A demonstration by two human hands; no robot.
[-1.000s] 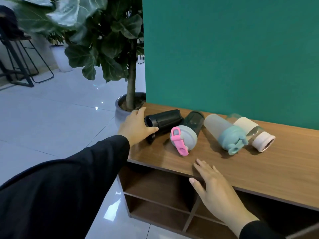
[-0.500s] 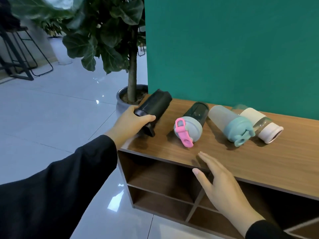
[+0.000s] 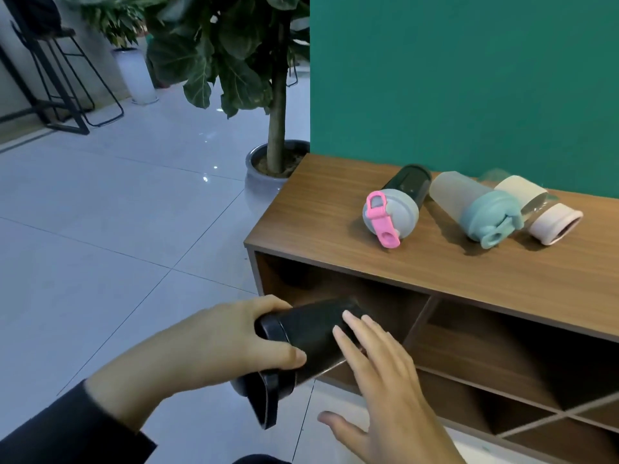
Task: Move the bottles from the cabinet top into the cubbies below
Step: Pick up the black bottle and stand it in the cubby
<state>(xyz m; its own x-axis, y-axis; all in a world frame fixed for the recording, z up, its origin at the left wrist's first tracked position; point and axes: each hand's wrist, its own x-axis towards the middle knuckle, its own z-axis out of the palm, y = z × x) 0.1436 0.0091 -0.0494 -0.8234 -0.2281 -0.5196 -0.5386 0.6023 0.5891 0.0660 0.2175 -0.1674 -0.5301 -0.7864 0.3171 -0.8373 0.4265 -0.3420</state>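
The left hand (image 3: 214, 346) is clamped around the lid end of a black bottle (image 3: 311, 336), thumb over the top and fingers underneath. The bottle lies on its side in the air, its far end pointing into the upper left cubby (image 3: 338, 296) of the wooden cabinet (image 3: 335, 242), just at that opening. A black strap (image 3: 266, 401) hangs from the bottle's lid below the hand. The right hand (image 3: 385, 396) is spread flat with fingers apart, holding nothing; its fingertips lie against the side of the black bottle or just in front of it, and the view does not settle which.

On the cabinet top, three bottles lie on their sides, well above and to the right of the held one. Nearest the cabinet's left end is a dark bottle with a grey lid and pink strap (image 3: 392, 212). Beside it lies a frosted bottle with a teal lid (image 3: 475, 209), and against that a clear bottle with white sleeves (image 3: 542, 212). A green wall (image 3: 469, 78) rises behind the cabinet, and a potted plant (image 3: 268, 95) stands off its left end.
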